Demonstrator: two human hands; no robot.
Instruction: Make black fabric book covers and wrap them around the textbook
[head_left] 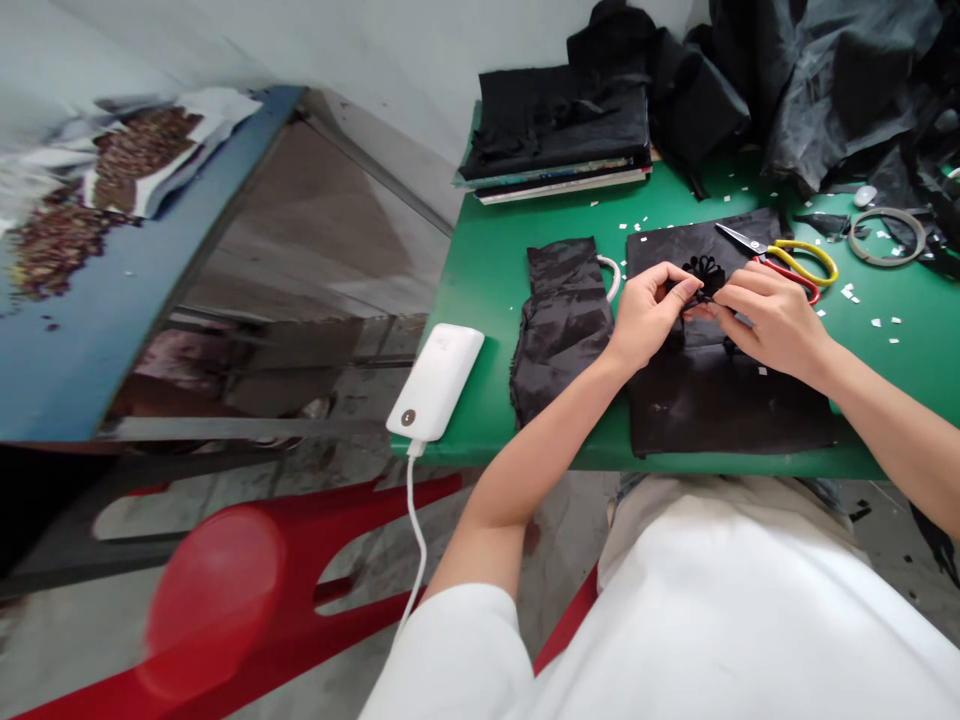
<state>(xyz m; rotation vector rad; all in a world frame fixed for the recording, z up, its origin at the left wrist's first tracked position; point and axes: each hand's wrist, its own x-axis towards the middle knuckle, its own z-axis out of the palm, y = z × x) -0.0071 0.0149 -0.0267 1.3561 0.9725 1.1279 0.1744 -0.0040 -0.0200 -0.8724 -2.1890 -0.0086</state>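
pale wall [375, 50] behind; green table [480, 260] ahead, blue table [135, 290] left; red chair [217, 590] lower left; grey floor [337, 690].

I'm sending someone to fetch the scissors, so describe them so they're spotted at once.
On the green table, find the flat, black, rectangular sheet. Just beyond the person's right hand, metal-bladed scissors point over its far part. One handle loop is yellow, the other red, unlike the plain grey ring to their right.

Our desk [487, 260] is green, our looped piece [703, 267] black, our scissor handles [806, 246] yellow and red, the power bank [439, 380] plain white.
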